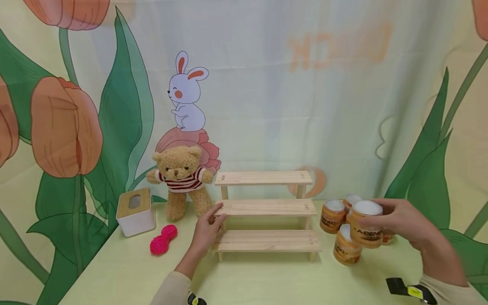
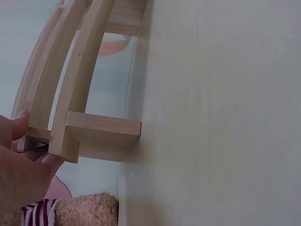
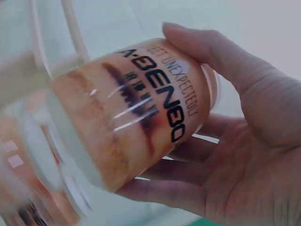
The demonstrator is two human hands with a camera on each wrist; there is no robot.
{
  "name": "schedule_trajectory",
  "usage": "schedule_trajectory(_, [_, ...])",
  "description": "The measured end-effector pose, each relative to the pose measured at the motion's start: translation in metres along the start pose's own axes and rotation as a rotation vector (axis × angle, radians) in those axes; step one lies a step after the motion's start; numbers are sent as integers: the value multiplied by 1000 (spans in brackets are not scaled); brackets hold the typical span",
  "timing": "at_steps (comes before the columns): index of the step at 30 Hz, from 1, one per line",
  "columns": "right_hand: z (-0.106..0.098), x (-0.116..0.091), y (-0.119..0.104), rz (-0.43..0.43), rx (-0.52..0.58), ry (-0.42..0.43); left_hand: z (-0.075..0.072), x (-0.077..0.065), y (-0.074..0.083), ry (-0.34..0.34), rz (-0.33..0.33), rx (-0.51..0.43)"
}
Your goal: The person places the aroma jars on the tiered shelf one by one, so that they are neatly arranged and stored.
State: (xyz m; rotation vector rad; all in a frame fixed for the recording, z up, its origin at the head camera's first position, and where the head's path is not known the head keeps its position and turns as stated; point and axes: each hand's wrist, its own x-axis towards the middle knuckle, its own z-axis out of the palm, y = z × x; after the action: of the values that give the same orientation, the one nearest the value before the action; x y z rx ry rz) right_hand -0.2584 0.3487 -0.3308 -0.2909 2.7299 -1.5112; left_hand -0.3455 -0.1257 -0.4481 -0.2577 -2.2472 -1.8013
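Observation:
My right hand (image 1: pixel 400 220) holds an orange can (image 1: pixel 367 231) with a pale lid and dark "A-BENBO" lettering, raised over several similar cans at the right. In the right wrist view, thumb and fingers wrap the can (image 3: pixel 136 108) from opposite sides. At the left end of a three-step wooden shelf (image 1: pixel 267 207), my left hand (image 1: pixel 207 228) grips the middle step. The left wrist view has the thumb on one side of the shelf (image 2: pixel 75 89) and fingers tucked at its end. One standing can (image 1: pixel 347 250) is partly covered by the held one.
Left of the shelf a teddy bear (image 1: pixel 181 182) in a striped top leans against the printed curtain (image 1: pixel 259 106). Further left stands a white tissue box (image 1: pixel 137 224) with a wooden lid. A pink yarn bundle (image 1: pixel 163 240) lies on the pale table (image 1: pixel 267 284).

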Motion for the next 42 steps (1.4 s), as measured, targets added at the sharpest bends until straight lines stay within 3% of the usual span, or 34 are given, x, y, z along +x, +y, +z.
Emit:
schedule_trajectory(9, [63, 20, -28, -83, 114, 135, 1, 1, 0, -8, 5, -4])
schedule_trajectory(15, [96, 32, -36, -166, 196, 131, 2, 1, 2, 7, 1, -4])
schedule_trajectory(23, [118, 37, -57, -117, 199, 133, 1, 2, 2, 17, -4, -7])
schedule_trajectory(31, [134, 61, -76, -212, 200, 131, -1, 4, 0, 17, -13, 2])
schedule_trajectory(42, [161, 98, -99, -219, 264, 92, 0, 4, -3, 17, -21, -6])
